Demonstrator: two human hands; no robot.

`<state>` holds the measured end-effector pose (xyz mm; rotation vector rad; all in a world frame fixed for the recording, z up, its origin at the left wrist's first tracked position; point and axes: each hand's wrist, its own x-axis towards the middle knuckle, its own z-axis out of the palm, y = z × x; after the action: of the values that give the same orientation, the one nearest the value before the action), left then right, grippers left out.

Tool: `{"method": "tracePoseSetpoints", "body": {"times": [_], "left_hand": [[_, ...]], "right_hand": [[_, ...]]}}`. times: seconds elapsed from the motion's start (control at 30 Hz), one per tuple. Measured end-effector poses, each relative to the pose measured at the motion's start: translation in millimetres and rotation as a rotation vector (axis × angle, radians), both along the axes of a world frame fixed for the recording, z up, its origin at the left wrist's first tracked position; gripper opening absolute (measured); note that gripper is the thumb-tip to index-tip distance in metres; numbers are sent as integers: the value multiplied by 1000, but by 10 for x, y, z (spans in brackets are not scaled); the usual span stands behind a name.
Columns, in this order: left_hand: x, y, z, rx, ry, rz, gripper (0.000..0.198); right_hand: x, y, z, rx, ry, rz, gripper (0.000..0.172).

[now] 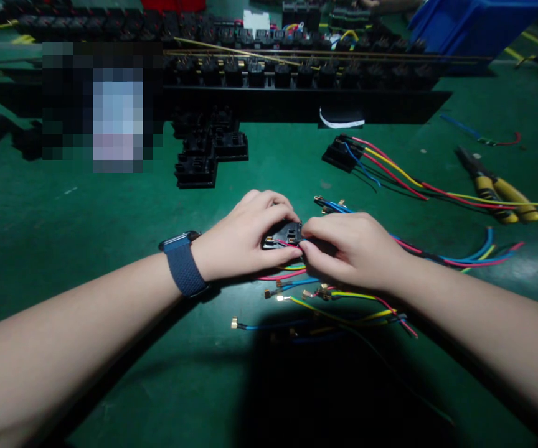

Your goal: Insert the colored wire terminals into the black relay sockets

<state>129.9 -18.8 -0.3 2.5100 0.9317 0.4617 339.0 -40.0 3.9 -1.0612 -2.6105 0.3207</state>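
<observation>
A small black socket module [284,235] sits between my two hands just above the green mat [86,211]. My left hand [245,236], with a blue band on its wrist, is closed around the module's left side. My right hand [350,249] pinches a red wire [290,244] at the module's front edge. Loose red, blue and yellow wires with brass terminals [306,298] lie under and in front of my hands.
Several black socket modules [206,152] are stacked behind my left hand. A wired module [341,152] trails coloured wires to the right. Yellow-handled pliers [500,190] lie at the right. A long black rail of sockets [297,74] and a blue bin [469,25] stand at the back.
</observation>
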Motion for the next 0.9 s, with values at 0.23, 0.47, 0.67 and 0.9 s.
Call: {"method": "tracePoseSetpoints", "body": {"times": [0.23, 0.47, 0.67, 0.9], "left_hand": [[-15, 38, 4, -18, -82, -39, 44], [-15, 19, 12, -5, -129, -40, 38], [-12, -3, 14, 2, -171, -104, 38], [-33, -2, 25, -30, -191, -165, 39]], "right_hand": [[-4, 8, 12, -25, -4, 48, 20], [-5, 11, 4, 62, 77, -6, 18], [-3, 9, 6, 13, 152, -43, 15], [3, 11, 1, -9, 167, 7, 16]]}}
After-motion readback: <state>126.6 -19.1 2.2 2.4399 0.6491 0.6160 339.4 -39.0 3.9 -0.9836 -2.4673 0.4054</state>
